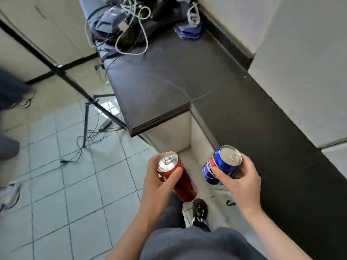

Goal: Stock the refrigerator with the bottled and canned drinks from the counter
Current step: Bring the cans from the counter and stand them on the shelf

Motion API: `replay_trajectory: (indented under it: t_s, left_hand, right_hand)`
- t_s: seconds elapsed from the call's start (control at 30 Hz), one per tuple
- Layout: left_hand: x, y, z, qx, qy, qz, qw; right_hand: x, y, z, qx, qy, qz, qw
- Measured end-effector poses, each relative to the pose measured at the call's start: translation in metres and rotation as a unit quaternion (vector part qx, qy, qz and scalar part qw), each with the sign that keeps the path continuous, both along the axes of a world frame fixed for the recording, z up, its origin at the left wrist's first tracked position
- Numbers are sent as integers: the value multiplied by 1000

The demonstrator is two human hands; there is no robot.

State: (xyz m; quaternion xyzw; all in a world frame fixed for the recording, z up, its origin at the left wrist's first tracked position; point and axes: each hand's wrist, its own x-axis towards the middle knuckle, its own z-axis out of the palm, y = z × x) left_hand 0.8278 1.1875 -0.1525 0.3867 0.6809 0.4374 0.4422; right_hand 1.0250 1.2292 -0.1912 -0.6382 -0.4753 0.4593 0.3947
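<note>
Nearest the camera, the person's left hand (159, 184) holds a tall red can (186, 185) by its upper part, fingers (171, 176) wrapped round it, the can tilted with its unopened top toward the camera. The right hand (242, 182) holds a shorter blue can (217, 165) in the same way, thumb across the label and the other fingers curled round the far side. The two cans are apart, each held in the air above the tiled floor (75, 184) and the person's black shoe (200, 208), just short of the near corner of the dark table (169, 77). Neither can touches the table. Further along the table top lie a tangle of cables (131, 34) over dark gear and a folded blue cloth (188, 30). No other drinks show on the part in view. A black stand (75, 81) crosses the floor to the left, and a second person's legs are blurred at the left edge. No refrigerator can be made out for certain. The pale panels on the right may be cabinet fronts. This looks like the carrying step, with both drinks picked up and on their way. The next move calls for turning toward the refrigerator, which means freeing a hand or using a forearm if its door is closed, then setting each can upright on a shelf.
</note>
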Motion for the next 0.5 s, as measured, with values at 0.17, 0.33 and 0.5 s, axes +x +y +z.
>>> replay_trajectory:
  t_s: [0.17, 0.33, 0.5]
  left_hand:
    - [-73, -86, -15, -35, 6, 179, 983]
    - [-141, -163, -32, -60, -11, 351, 935]
    - [-217, -236, -43, -49, -49, 435, 898]
  right_hand:
    - [-80, -26, -10, -33, -39, 168, 984]
    - [-168, -59, -13, -37, -69, 316, 946]
    - [-280, -97, -11, -37, -91, 390, 916]
